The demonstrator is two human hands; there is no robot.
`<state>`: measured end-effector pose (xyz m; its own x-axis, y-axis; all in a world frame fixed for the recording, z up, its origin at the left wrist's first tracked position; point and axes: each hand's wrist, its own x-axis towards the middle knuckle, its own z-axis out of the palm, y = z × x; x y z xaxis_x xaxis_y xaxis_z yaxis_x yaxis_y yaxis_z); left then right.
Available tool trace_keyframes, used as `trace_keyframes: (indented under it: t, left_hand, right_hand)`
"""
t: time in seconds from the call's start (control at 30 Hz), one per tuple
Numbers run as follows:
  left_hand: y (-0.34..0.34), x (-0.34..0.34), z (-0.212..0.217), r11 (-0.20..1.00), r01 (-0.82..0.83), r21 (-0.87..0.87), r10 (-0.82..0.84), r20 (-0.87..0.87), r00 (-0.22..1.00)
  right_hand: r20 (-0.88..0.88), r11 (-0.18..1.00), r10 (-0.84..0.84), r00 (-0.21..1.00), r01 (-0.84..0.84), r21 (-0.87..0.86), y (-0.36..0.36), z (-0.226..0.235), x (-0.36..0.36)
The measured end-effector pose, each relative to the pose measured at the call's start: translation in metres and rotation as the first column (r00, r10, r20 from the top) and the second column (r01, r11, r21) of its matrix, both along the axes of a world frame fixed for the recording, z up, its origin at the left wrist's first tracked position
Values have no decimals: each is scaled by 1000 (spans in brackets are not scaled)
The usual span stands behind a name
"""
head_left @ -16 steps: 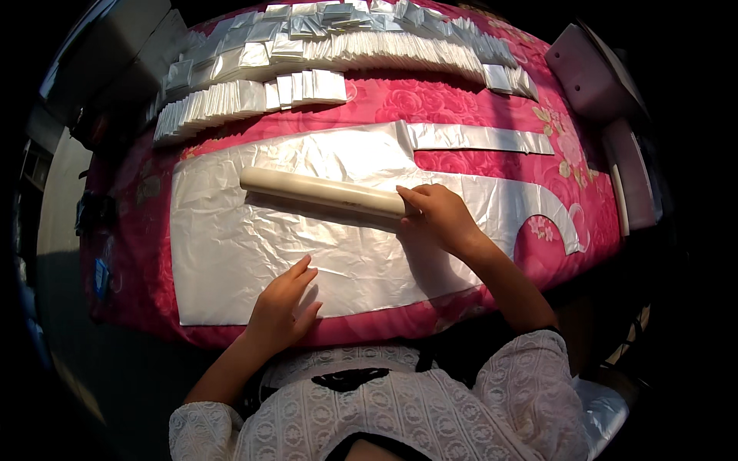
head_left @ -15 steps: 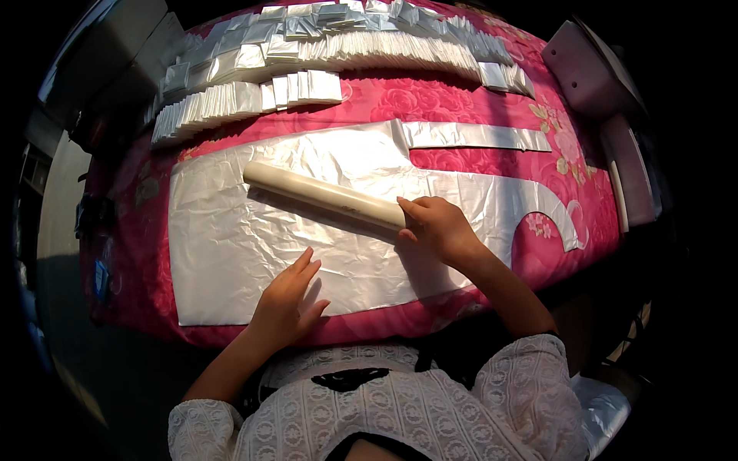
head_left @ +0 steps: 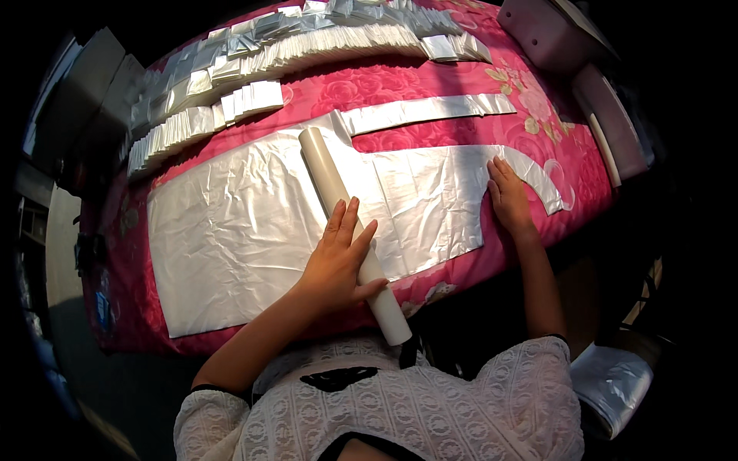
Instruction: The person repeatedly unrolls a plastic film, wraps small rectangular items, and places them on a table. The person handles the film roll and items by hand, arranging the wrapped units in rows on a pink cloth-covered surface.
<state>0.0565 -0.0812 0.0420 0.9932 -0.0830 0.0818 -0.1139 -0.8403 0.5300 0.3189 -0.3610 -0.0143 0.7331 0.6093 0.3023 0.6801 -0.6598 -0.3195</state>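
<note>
A large silvery plastic sheet [head_left: 231,230] lies flat on a table under a pink flowered cloth [head_left: 400,84]. A long cream tube [head_left: 327,173] lies on the sheet, running from its far edge toward me and sticking out past the table's near edge. My left hand [head_left: 338,261] lies on the tube's near half, fingers stretched along it and thumb wrapped round its side. My right hand [head_left: 507,196] presses flat on the sheet's right part, beside a curved cut-out strip [head_left: 542,184].
Rows of small folded silvery pieces [head_left: 231,100] line the far side of the table. A long narrow silvery strip [head_left: 427,111] lies behind the sheet. A pale machine [head_left: 569,38] and a white board [head_left: 615,123] stand at the right. A shiny bag [head_left: 615,380] sits low right.
The tube has swung from lying across the sheet to pointing toward me. My right hand left the tube and moved right onto the sheet. My left hand moved off the sheet onto the tube.
</note>
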Motion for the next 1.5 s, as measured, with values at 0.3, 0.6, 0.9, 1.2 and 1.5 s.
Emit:
trace_keyframes:
  t: [0.3,0.6,0.9,1.2,1.5]
  left_hand:
    - [-8,15,4,993,66,96,-65,-14,998]
    - [-17,-12,8,266,-204,-942,189,-156,969]
    - [152,-105,3,244,-664,-707,96,-663,742]
    - [157,-133,26,267,-722,-638,176,-704,688]
    - [88,-101,35,227,-592,-773,41,-600,799]
  right_hand:
    - [110,898,-425,899,403,178,-54,23,13]
    - [-143,837,377,915,-270,477,117,79,-172]
    - [-171,845,498,850,-431,316,125,96,-243]
    - [-360,903,425,831,-364,227,131,97,-246]
    - [-448,853,521,726,-442,276,226,95,-251]
